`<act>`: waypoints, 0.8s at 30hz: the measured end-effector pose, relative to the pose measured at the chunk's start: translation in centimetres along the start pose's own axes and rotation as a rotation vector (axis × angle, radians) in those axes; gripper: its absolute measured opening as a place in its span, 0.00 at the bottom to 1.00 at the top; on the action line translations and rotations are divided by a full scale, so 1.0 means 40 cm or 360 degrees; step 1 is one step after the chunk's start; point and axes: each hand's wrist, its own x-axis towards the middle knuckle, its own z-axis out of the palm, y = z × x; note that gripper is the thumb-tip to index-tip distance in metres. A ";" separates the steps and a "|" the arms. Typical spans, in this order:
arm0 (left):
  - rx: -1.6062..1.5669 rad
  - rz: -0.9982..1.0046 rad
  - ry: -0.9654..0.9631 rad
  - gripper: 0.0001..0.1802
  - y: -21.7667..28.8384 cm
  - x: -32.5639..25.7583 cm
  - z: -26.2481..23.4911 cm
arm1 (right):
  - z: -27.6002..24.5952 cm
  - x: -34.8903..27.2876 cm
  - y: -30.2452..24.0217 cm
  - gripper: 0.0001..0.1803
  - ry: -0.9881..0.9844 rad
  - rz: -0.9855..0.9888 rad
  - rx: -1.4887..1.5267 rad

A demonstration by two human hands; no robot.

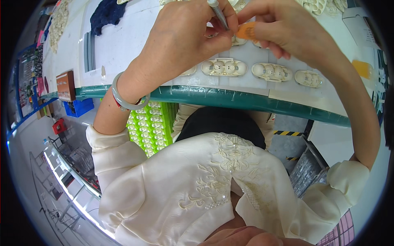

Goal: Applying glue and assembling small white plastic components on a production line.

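My left hand [184, 35], with a pale bangle at its wrist, is closed round a slim metal tool [218, 14] that has a knurled shaft and a pale round end. Its tip points down between the fingers. My right hand [287, 30] meets it fingertip to fingertip, pinching a small orange piece [247, 31] with dark marks. I cannot tell whether that piece is a loose strip or a finger cover. Beneath the fingertips a cream plastic part [238, 40] is mostly hidden. Nearer me lie similar oblong cream parts with rounded bumps [223, 67], [272, 72], [308, 78], in a row.
A green padded edge [205, 95] borders the white worktable [127, 49]. Dark blue cloth [107, 16], grey strips [89, 51] and a brown box [65, 85] stand to the left. Bright green trays [152, 127] of pale parts are below the edge. A white carton [360, 26] sits far right.
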 end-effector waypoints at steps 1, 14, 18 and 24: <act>0.0002 -0.0004 0.0005 0.07 -0.008 0.001 0.001 | 0.005 0.006 0.002 0.11 -0.0046 0.0019 -0.0003; -0.0955 -0.0330 0.0132 0.07 -0.072 -0.016 -0.016 | 0.039 0.026 -0.060 0.07 0.0071 0.0465 -0.0041; -0.0917 -0.0424 0.0265 0.07 -0.034 -0.010 -0.022 | 0.023 0.026 -0.042 0.07 -0.0086 0.0336 0.0159; -0.0721 -0.0129 0.0320 0.07 -0.051 -0.024 -0.057 | 0.021 0.026 -0.051 0.08 -0.0105 0.0343 0.0064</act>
